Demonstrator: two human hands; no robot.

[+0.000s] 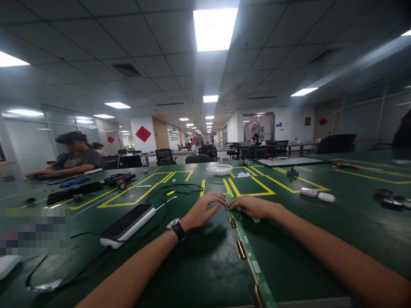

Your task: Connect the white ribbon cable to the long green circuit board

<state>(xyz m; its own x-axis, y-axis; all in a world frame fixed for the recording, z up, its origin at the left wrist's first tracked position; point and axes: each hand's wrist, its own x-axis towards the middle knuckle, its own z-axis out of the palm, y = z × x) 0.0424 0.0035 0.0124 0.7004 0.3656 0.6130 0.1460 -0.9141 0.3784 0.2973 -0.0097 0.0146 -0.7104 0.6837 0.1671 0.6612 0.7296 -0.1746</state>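
A long, narrow green circuit board (246,243) runs from the near table edge away from me, with several brass-coloured flaps along its left side. At its far end, my left hand (205,208), wearing a wristwatch (176,230), curls its fingers onto the board's left edge. Opposite it, my right hand (253,207) has its fingers closed on the same end from the right. The exact contact of the fingertips is partly hidden. A small pale scrap (256,220) lies below my right hand.
Beyond the board stands a white basket (219,170). A phone (128,220) rests on a white power bank (141,226) at left, with a black cable around it. Pink and white cases (308,192) lie at right. A person (78,154) sits at far left.
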